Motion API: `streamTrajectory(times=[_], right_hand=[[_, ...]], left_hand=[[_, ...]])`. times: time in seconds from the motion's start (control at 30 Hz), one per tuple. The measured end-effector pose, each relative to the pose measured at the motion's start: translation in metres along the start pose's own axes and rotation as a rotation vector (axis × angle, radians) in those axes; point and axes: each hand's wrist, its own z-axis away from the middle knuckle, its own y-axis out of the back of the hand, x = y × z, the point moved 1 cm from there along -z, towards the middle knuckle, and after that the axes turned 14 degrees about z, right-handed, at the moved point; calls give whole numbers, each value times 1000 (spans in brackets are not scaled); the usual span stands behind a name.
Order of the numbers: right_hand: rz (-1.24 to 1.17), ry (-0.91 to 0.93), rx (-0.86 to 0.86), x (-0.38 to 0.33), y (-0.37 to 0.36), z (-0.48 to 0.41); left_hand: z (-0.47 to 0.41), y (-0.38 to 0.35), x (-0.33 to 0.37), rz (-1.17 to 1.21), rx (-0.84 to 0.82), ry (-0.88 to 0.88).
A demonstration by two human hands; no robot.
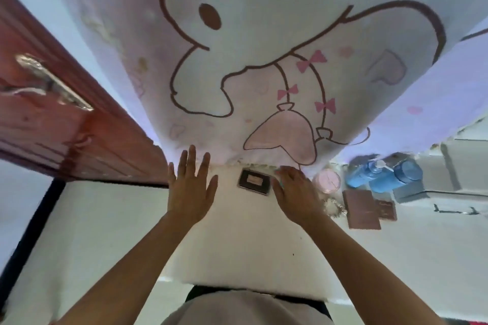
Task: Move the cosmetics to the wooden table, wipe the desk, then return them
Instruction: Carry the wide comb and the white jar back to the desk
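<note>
A small dark compact (pixel 254 182) lies flat on the white desk (pixel 237 245), close to the hanging cartoon cloth. My left hand (pixel 191 190) hovers to its left with straight spread fingers and holds nothing. My right hand (pixel 295 192) is just right of the compact, fingers loosely bent, its fingertips near the compact's right edge; I cannot tell whether they touch. Further right stand a pink round jar (pixel 328 179) and two blue bottles (pixel 383 175), with a brown palette (pixel 363 210) and a smaller brown palette (pixel 386 210) lying flat.
A large white and pink cartoon-print cloth (pixel 250 60) hangs behind the desk. A red-brown wooden door (pixel 66 126) with a metal handle (pixel 52 82) stands at the left. A frilly white hair tie (pixel 334 207) lies beside the palettes. A grey box (pixel 408 192) sits under the bottles.
</note>
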Motion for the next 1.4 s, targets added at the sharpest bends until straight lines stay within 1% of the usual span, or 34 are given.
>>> streamTrajectory(times=[0.07, 0.13, 0.27, 0.37, 0.47, 0.57, 0.67, 0.73, 0.8, 0.97, 1.17, 1.27, 1.4], right_hand=[[-41, 162, 103, -31, 8, -17], [-87, 310, 147, -71, 13, -32], [-171, 591, 200, -176, 22, -47], [-210, 784, 277, -267, 36, -28], [-202, 995, 291, -362, 53, 12], [-210, 1169, 326, -453, 63, 60], [-215, 1272, 364, -540, 64, 115], [-225, 1333, 319, -599, 61, 159], [-228, 1402, 284, -654, 54, 205], [-243, 1549, 211, -750, 36, 298], [-217, 1659, 162, -842, -5, 346], [-209, 1685, 148, -905, -32, 353], [-217, 1658, 103, -995, -65, 356]], left_hand=[[30, 28, -16, 45, 142, 143], [68, 53, -34, 58, 258, 322], [163, 96, -80, -34, 389, 653], [247, 130, -112, -91, 510, 778], [338, 161, -145, -112, 664, 913], [424, 177, -180, -136, 773, 1046], [502, 184, -213, -151, 788, 1162], [557, 186, -232, -143, 802, 1255], [607, 189, -252, -160, 813, 1310], [700, 203, -296, -187, 825, 1401], [757, 207, -367, -172, 818, 1492], [778, 203, -422, -171, 812, 1495], [805, 205, -516, -151, 731, 1535]])
